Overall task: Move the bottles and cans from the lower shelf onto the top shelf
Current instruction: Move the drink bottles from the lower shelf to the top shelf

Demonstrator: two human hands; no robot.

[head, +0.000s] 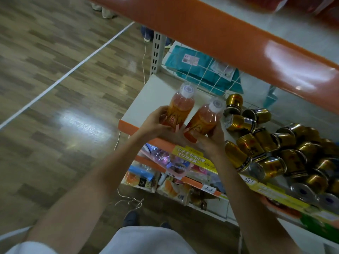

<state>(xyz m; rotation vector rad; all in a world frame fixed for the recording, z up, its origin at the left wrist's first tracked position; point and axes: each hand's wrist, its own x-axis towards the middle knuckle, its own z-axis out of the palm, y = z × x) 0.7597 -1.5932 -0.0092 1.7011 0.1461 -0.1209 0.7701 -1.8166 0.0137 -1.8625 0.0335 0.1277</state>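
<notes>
Left grip (156,121) curls round the lower half of the left bottle (181,107), and the right grip (211,142) curls round the base of the right bottle (205,118). Both bottles hold orange drink, have white caps, and lean with their caps toward the far side. They sit just beside each other over the near left end of the white shelf (152,96); whether their bases touch it I cannot tell. Right of them on the same shelf lies a heap of gold cans (275,149), most on their sides. A wire mesh (211,76) stands at the far side with teal packets (183,59) behind it. An orange-edged shelf (220,39) runs above. Wood-look floor (55,70) lies to the left.
</notes>
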